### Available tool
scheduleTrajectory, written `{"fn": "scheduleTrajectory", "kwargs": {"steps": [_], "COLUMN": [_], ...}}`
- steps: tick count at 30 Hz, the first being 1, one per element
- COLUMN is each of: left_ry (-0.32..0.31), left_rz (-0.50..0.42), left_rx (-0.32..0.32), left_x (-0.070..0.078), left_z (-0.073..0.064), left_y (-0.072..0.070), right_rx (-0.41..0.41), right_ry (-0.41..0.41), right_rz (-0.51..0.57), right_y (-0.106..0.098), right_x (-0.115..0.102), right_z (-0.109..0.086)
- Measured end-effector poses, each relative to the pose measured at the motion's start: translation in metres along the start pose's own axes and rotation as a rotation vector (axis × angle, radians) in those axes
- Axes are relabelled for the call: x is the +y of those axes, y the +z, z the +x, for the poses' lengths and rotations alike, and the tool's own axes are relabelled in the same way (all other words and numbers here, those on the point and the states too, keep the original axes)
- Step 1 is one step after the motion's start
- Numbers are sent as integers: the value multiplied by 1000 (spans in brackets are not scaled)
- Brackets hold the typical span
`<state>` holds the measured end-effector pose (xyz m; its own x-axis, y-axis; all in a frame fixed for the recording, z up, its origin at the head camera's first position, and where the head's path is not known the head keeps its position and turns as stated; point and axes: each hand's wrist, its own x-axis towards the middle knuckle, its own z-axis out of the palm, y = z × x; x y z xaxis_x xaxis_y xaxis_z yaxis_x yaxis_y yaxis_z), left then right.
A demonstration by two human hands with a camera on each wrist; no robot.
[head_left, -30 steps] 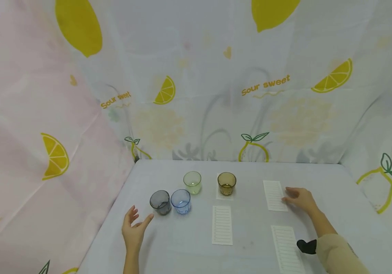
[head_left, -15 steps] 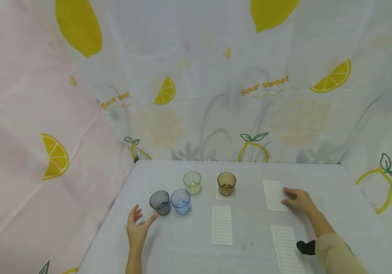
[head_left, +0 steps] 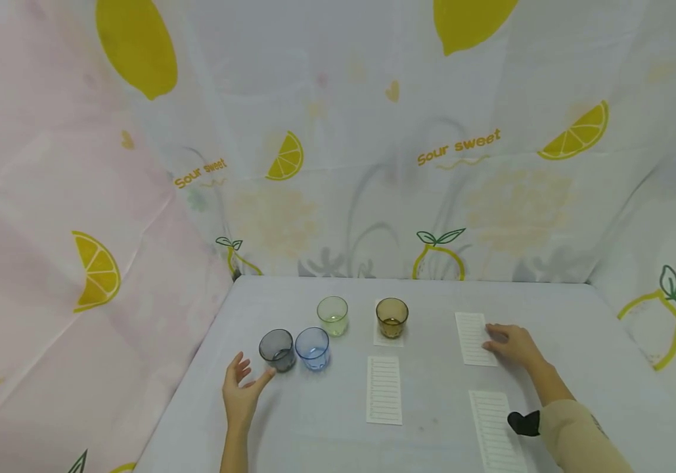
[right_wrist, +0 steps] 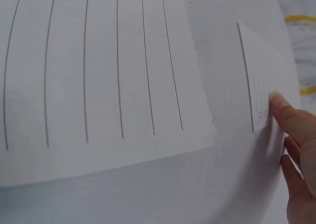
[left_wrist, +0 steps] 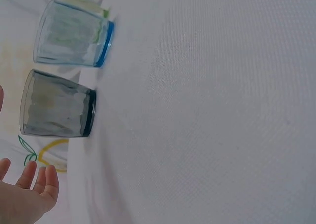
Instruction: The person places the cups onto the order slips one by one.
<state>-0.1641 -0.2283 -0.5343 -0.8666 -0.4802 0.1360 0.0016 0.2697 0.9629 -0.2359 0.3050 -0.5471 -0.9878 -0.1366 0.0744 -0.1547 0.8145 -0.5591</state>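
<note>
My left hand [head_left: 240,395] is beside a grey glass [head_left: 277,351], fingers spread and thumb apart, holding nothing. Its thumb tip comes close to the glass's lower side in the head view. A blue glass [head_left: 313,349] stands right of the grey one; both show upright side by side on the table, sideways in the left wrist view, the grey glass [left_wrist: 57,105] nearer the fingers. On the right, my right hand [head_left: 515,345] is at the right edge of a lined white notepad [head_left: 475,338], its thumb and fingertips overlapping that edge. The pad lies flat.
Behind the blue glass stands a green glass [head_left: 332,316]. An amber glass [head_left: 392,318] sits on another white pad. Two more lined pads lie nearer, one at the middle [head_left: 383,391] and one by the right sleeve [head_left: 496,430]. A lemon-print curtain [head_left: 338,197] encloses the table.
My left hand has edged right, bringing its thumb nearer the grey glass. My right hand has shifted slightly left over the pad's edge. The glasses and pads stay put.
</note>
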Motion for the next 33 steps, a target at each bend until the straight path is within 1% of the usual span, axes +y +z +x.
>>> {"fn": "scheduleTrajectory", "kwargs": {"steps": [4,12,19,27,33], "left_ry": [-9,-16,-25,-31,-42], "left_rz": [-12,-17,-8,-22,-13], "left_rx": [0,-13,-32,-54,-67], "left_x": [-2,-1,-2,-2,-2], "left_z": [-1,0,1,0,0], "left_y": [0,4,7,9,11], "right_rx": [-8,-20,-6,14,3], "right_ry": [16,7,-36,-74,-67], "right_rz": [-8,16,17,-6,15], "right_y": [2,2,2,4,5], "right_x": [2,4,4,1,0], "right_z": [0,2,0,-1,-2]}}
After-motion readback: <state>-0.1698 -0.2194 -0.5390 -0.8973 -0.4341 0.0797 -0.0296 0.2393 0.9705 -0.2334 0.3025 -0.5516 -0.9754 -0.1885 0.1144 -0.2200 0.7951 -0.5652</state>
